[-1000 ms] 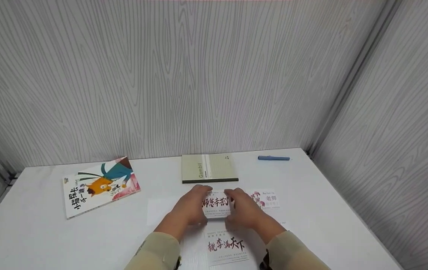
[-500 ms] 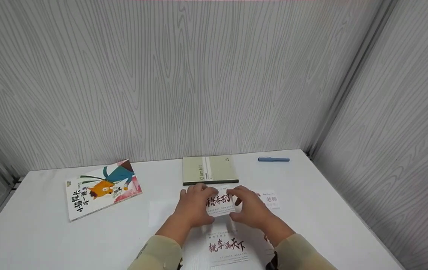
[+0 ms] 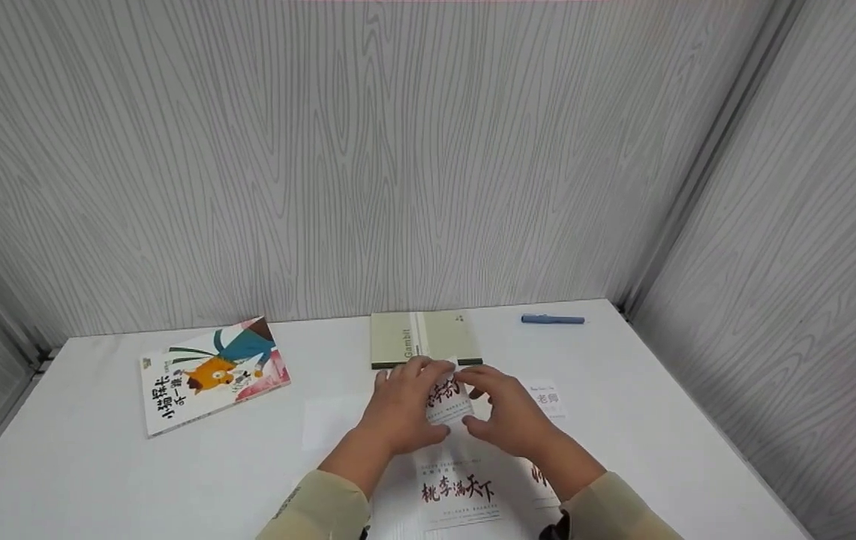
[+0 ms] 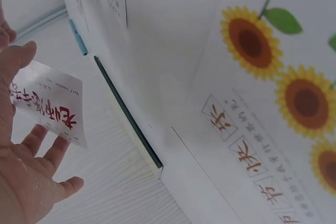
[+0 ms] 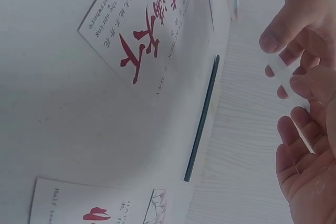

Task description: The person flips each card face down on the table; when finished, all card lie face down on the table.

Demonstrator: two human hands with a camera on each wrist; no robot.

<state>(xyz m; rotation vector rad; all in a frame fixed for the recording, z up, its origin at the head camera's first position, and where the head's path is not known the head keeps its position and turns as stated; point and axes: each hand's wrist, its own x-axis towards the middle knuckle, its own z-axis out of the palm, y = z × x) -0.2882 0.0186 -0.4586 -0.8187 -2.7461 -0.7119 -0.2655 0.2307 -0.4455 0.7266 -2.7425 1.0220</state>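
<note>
Both hands hold one small white card (image 3: 446, 395) with red and black brush lettering, raised just above the table in front of the green notebook (image 3: 425, 339). My left hand (image 3: 401, 405) grips the card's left edge, thumb below and fingers behind. In the left wrist view the card (image 4: 48, 109) lies against the left hand's fingers (image 4: 44, 148). My right hand (image 3: 506, 416) pinches the right edge. The right wrist view shows the card (image 5: 286, 72) nearly edge-on between that hand's fingers (image 5: 275, 35).
A larger lettered card (image 3: 459, 491) lies on the white table (image 3: 97, 472) under my wrists, another small card (image 3: 549, 397) at the right. A sunflower card (image 4: 283, 82) lies close by. A children's book (image 3: 214, 373) is at the left, a blue pen (image 3: 553, 319) at the back right.
Both hands have lifted the card and carried it away from me toward the notebook. It has tipped up, so less of its print shows.
</note>
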